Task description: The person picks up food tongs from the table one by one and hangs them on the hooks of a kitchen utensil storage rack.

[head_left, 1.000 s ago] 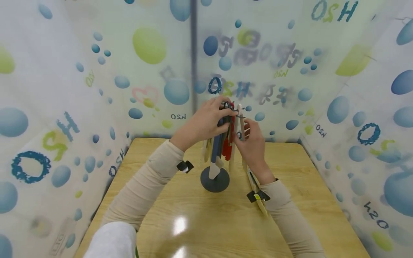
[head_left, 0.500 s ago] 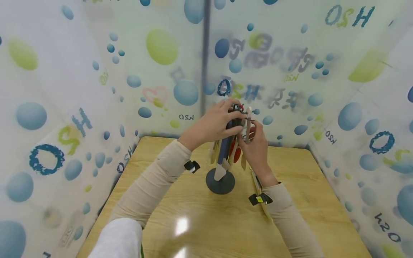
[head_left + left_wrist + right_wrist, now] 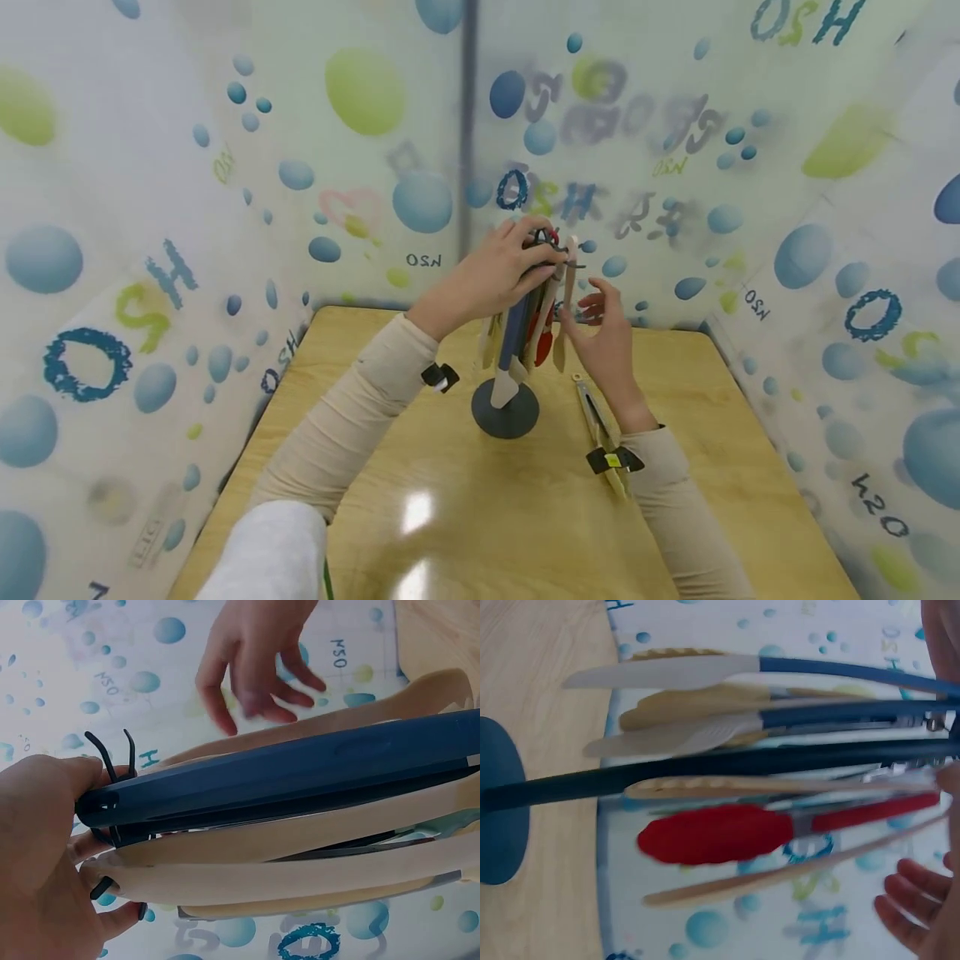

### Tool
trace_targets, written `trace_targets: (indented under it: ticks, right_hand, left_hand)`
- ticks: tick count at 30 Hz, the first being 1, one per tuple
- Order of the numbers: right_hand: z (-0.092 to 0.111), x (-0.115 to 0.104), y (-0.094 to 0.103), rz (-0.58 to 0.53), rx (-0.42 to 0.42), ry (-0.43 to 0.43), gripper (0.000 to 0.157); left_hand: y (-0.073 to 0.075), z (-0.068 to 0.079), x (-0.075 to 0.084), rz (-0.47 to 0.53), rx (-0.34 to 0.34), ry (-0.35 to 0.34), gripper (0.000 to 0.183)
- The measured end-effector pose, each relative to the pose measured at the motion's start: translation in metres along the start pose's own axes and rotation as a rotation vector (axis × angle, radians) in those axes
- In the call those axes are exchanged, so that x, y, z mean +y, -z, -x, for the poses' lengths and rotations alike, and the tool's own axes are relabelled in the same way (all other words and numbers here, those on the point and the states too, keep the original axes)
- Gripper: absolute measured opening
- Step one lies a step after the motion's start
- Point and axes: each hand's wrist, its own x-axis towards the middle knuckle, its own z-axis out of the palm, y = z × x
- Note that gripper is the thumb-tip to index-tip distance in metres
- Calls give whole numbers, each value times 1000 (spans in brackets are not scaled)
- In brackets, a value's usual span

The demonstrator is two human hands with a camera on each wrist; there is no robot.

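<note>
A stand with hooks and a round dark base [image 3: 506,410] holds several hanging kitchen tools. My left hand [image 3: 480,271] grips the hooked top of it, fingers curled over the hooks, as the left wrist view shows close up. Blue handles [image 3: 300,776] and pale wooden handles [image 3: 300,881] hang side by side there. Red scalloped tongs [image 3: 716,834] and a thin wooden tool [image 3: 727,891] hang on the right side. My right hand [image 3: 606,342] is just right of that wooden tool, fingers loosely bent and holding nothing.
Another pair of tongs [image 3: 597,429] lies on the wooden table [image 3: 450,483], partly under my right wrist. Curtain walls [image 3: 360,167] with printed bubbles rise behind the table and along both sides.
My right hand has let go of the wooden tool on the stand's right side and drawn off to the right. My left hand stays at the stand's top.
</note>
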Motion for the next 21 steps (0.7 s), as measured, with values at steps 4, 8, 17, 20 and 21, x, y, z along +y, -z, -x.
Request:
trace_targets:
  ticks: [4, 8, 17, 20, 21]
  right_hand:
    - [17, 37, 8, 1, 49, -214, 36]
    - [41, 83, 6, 239, -192, -438, 42]
    - [93, 144, -19, 616, -654, -574, 56]
    - [100, 150, -21, 640, -615, -508, 44]
    - [102, 152, -21, 642, -598, -487, 42]
  left_hand:
    - [0, -1, -2, 13, -12, 6, 33]
    - [3, -5, -4, 34, -6, 7, 33]
    - [1, -4, -4, 59, -1, 6, 34]
    - [0, -6, -3, 69, 16, 20, 35]
    - [-1, -6, -3, 69, 22, 26, 35]
